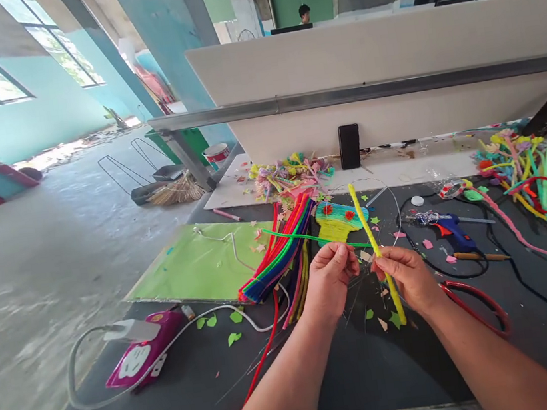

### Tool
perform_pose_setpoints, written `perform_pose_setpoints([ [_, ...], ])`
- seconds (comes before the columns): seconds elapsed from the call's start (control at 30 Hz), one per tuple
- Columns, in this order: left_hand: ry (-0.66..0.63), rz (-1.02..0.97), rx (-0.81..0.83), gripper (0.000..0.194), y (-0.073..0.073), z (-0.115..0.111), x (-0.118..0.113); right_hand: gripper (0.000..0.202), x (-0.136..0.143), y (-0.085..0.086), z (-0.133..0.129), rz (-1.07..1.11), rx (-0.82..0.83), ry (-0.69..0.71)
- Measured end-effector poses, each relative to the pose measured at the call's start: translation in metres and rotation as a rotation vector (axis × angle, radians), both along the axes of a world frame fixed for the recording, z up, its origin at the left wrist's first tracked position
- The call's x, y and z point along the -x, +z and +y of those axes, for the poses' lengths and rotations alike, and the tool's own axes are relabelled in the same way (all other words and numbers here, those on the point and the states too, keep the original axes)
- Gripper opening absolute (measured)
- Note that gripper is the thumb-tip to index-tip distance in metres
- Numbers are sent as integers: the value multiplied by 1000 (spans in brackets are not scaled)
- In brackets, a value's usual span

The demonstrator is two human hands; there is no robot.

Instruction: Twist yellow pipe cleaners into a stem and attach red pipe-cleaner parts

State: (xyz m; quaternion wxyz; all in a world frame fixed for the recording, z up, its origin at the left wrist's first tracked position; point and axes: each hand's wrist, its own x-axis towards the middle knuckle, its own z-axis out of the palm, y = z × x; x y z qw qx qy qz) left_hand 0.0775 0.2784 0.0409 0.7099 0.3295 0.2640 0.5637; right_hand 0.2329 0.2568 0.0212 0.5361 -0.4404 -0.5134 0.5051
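My right hand (pixel 404 275) is closed on a fuzzy yellow stick (pixel 368 233), which stands tilted and crosses in front of a thin green pipe cleaner (pixel 298 235). My left hand (pixel 331 278) is pinched just to the left of it; the green strand passes at its fingertips, and whether they grip it is unclear. Behind the hands lies a blue and yellow fuzzy piece (pixel 339 220) with red flowers. To the left of my left hand is a bundle of multicoloured pipe cleaners (pixel 275 258).
A glue gun (pixel 453 232), red-handled scissors (pixel 483 305) and black cables lie to the right. A purple power strip (pixel 144 353) with a white cable is at the left. A phone (pixel 350 146) leans against the divider. Coloured scraps (pixel 542 176) are piled at the right.
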Motion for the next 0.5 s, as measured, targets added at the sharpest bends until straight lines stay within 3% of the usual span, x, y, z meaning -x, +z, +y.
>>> perform_pose_setpoints([
  [0.2,-7,52,-11,18,1,-2,-3,20,1,1,0,-47,10,-81],
  [0.5,-23,106,-116,11,-5,-7,-7,20,4,-3,0,16,-28,-68],
])
